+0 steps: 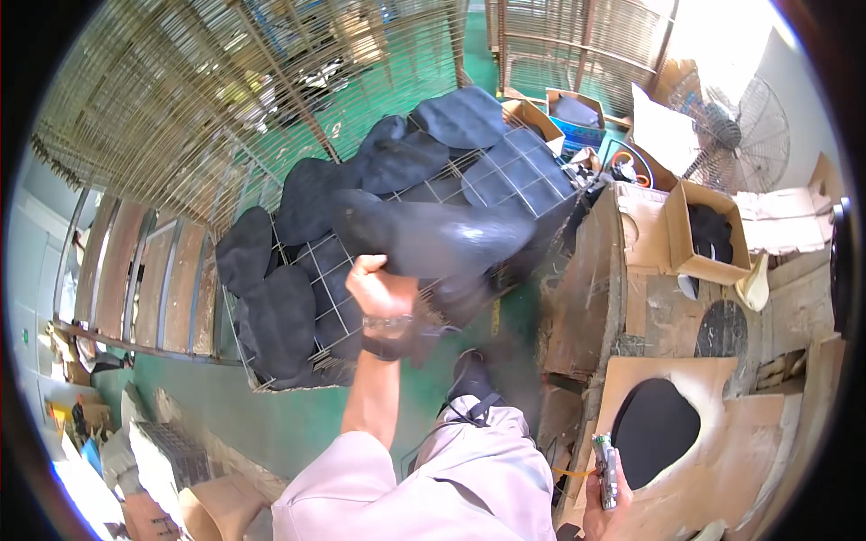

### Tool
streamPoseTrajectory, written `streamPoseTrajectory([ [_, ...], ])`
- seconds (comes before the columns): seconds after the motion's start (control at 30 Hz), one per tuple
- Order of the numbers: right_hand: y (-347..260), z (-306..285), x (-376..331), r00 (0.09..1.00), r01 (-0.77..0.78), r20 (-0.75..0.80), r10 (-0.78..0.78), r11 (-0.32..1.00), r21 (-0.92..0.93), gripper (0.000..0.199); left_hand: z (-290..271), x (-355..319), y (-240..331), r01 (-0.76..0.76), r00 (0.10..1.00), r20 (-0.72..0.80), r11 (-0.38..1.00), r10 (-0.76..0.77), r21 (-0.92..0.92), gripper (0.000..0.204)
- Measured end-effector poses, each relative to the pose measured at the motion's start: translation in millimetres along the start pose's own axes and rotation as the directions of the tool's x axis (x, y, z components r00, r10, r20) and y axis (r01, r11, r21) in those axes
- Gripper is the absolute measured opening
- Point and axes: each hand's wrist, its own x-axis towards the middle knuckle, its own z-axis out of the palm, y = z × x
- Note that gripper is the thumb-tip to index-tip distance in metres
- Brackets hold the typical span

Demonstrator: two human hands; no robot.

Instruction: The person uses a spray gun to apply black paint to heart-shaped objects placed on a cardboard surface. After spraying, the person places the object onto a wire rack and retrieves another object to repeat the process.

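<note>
My left hand (381, 287), with a bracelet and a dark band at its wrist, grips the near left edge of a dark, shiny, rounded sheet (451, 239). The sheet is held above a wire rack (329, 293), where several similar black pieces (280, 316) lie overlapping. At the lower right, my right hand (603, 512) is closed around a small grey metal hand tool (606, 469); a thin orange line runs beside it. The tool's exact kind cannot be made out. Beside it, a black rounded piece (657, 433) lies flat on a cardboard sheet (722, 460) on the bench.
An open cardboard box (713, 230) with black things inside stands on the bench at right. Behind it is a wire-guarded fan (735, 135). Tall slatted racks (180, 99) stand at the back left over the green floor (194, 397). Cardboard pieces (225, 505) lie lower left.
</note>
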Motion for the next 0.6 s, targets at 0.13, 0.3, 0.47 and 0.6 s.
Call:
streamPoseTrajectory([
  [0.13,-32.6,9.6,23.2,0.964,-0.255,0.075,0.255,0.967,-0.012,0.046,-89.1,5.6,57.6,-0.209,0.962,-0.171,0.977,0.214,0.048,0.053],
  [0.3,12.4,28.9,39.0,0.995,0.097,0.013,-0.098,0.995,0.026,0.049,-262.1,-11.1,104.3,-0.387,0.749,-0.571,0.921,0.337,0.036,0.048],
  [0.47,26.7,33.5,38.4,0.992,0.127,0.022,-0.126,0.991,-0.04,0.048,-280.6,-40.1,87.2,-0.13,0.398,-0.744,0.836,0.536,0.533,0.066],
  [0.6,29.7,40.9,28.8,0.995,0.096,-0.016,-0.096,0.995,-0.026,0.049,-248.1,-48.3,37.7,0.487,0.346,-0.307,0.11,0.886,0.866,0.074],
])
